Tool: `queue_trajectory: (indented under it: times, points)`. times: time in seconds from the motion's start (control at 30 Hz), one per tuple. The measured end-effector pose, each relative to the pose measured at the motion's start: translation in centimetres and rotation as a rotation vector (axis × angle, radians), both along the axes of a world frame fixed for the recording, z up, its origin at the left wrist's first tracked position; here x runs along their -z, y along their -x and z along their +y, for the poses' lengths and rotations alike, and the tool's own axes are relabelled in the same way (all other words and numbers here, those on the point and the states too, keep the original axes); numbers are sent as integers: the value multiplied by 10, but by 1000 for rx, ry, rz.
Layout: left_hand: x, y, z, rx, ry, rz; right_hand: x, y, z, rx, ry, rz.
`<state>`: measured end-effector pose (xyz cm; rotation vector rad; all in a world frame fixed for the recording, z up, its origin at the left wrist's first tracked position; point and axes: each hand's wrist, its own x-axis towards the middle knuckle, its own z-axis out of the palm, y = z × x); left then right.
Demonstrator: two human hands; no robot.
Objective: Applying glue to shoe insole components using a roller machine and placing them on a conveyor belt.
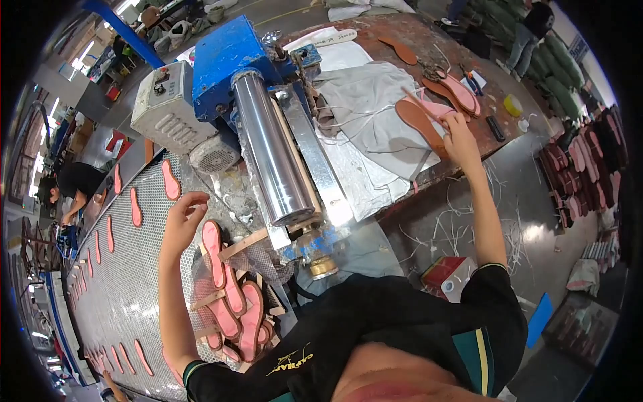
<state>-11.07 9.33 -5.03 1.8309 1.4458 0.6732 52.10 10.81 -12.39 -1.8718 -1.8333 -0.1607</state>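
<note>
My right hand [459,139] is closed on the narrow end of a brown shoe sole [416,122] over the cloth-covered table at the right. A pink sole piece [432,107] lies just behind it, by my fingers; whether I also touch that piece cannot be made out. My left hand [184,223] is raised beside the mesh conveyor belt [151,261], fingers loosely bent and apart, holding nothing. The closest sole to it on the belt is a pink one [171,179]. Between my arms stands a roller machine with a shiny steel roller [271,151].
A pile of pink soles [228,311] sits in front of my left forearm. More soles, scissors and yellow tape [513,105] lie on the table's far right. A red box [447,273] and pale scraps are on the floor. A co-worker [77,187] leans over at the far left.
</note>
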Motion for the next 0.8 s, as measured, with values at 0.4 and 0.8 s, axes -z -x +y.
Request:
queue_trajectory:
  times: [0.4,0.8]
  points:
    - [-67,-90,25,384,-180,113,-121,191,29,-666,-346,-342]
    - [-76,-93,-21,156,-390,405,-1,141,-56,-445,-34,310]
